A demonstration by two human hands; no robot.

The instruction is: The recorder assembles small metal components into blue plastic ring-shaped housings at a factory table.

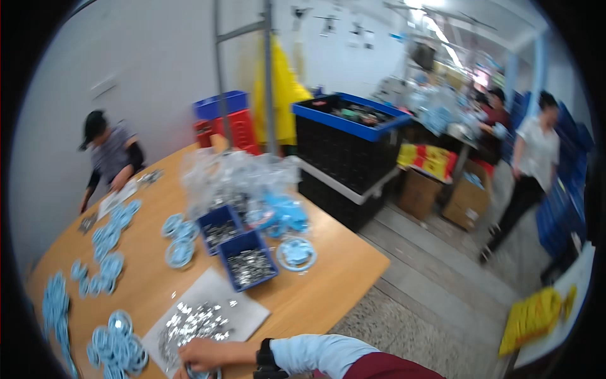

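My right hand [203, 352] rests at the near edge of the wooden table [315, 297], its forearm in a light blue sleeve with a black watch. The fingers curl down onto a light blue ring [207, 374] at the bottom edge of the picture. Just left of it shows a sliver of my left hand [179, 372], mostly cut off by the frame. Both hands are on a grey sheet [249, 312] strewn with several small shiny metal pieces [192, 322].
Two blue bins of metal parts [249, 265] and clear bags [233, 177] stand mid-table, with several blue rings [113, 344] around them. Another person [110, 158] works at the far end. Black crates [347, 151], cardboard boxes and a walking person [530, 170] fill the aisle at right.
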